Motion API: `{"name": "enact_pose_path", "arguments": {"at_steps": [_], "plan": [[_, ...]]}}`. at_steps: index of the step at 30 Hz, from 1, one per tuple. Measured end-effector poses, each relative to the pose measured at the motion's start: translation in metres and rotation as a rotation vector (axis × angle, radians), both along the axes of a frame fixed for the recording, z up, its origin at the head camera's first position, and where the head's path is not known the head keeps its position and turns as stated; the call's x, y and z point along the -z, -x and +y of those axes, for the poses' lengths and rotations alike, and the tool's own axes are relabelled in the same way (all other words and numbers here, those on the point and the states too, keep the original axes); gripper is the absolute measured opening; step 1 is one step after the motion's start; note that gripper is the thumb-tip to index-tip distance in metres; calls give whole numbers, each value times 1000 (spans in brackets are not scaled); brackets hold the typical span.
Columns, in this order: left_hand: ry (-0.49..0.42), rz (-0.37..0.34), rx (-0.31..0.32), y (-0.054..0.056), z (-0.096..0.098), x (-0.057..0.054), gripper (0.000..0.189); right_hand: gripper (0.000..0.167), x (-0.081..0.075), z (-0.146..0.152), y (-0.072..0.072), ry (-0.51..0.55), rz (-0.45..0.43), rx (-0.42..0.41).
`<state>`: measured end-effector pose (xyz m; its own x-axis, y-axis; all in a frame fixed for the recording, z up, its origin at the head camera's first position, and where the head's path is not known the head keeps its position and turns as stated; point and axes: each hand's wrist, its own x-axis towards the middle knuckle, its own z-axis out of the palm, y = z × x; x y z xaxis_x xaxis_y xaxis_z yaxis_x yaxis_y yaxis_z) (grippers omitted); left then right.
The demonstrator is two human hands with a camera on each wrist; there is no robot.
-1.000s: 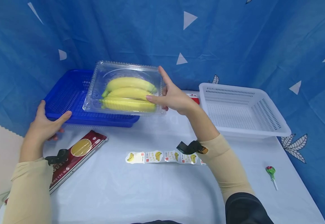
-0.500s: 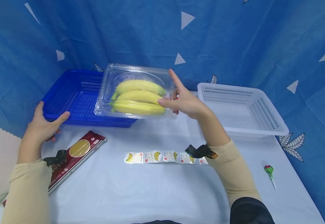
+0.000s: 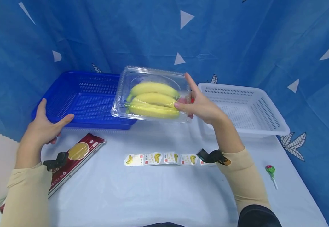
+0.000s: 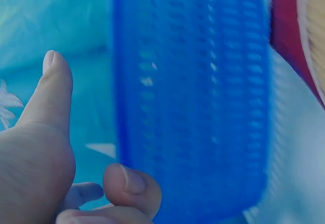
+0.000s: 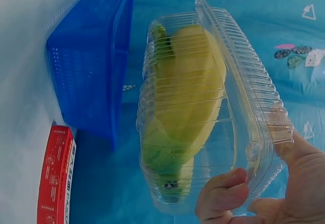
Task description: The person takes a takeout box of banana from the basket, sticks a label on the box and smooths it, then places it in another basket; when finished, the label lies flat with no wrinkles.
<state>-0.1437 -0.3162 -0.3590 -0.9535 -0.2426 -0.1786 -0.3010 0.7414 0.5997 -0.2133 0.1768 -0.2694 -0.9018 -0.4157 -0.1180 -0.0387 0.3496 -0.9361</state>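
Baskets number two: a blue basket [image 3: 93, 105] at upper left, a white basket [image 3: 232, 110] at upper right. One clear container [image 3: 124, 86] is held up at upper centre, long axis running roughly across the frame. It lies left of the right hand [image 3: 205, 105], clearly the nearer, which pinches its right end; the left hand [image 3: 41, 129] spreads thumb and forefinger wide by the blue basket's left end, contact unclear. Others: one red packet [image 3: 76, 153], lower left; one red box [image 5: 55, 173], right-wrist view's lower left; one label strip [image 3: 168, 157], centre; three bananas [image 3: 153, 99] inside the container; one lollipop [image 3: 270, 170], lower right.
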Motion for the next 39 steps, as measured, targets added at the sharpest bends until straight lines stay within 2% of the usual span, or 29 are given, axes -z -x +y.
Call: {"name": "enact_pose_path", "arguments": {"at_steps": [3,7,12,18,26,31,39], "plan": [[14,26,35,-1,13,-10,109,106,0,7,-2,7,7,1],[4,95,103,-3,37,-27,103,106,0,14,-4,12,19,-1],[-51,180,249,-3,71,-43,95,107,1,22,-7,12,32,-8],[-120,205,412,1,115,-57,86,107,2,28,-12,-14,44,-9],[-88,217,543,8,158,-66,87,107,5,35,-18,-41,52,10],[-68,220,572,9,178,-70,92,106,9,39,-22,-31,51,11],[31,192,537,9,199,-66,101,107,14,44,-27,-30,41,12]]}}
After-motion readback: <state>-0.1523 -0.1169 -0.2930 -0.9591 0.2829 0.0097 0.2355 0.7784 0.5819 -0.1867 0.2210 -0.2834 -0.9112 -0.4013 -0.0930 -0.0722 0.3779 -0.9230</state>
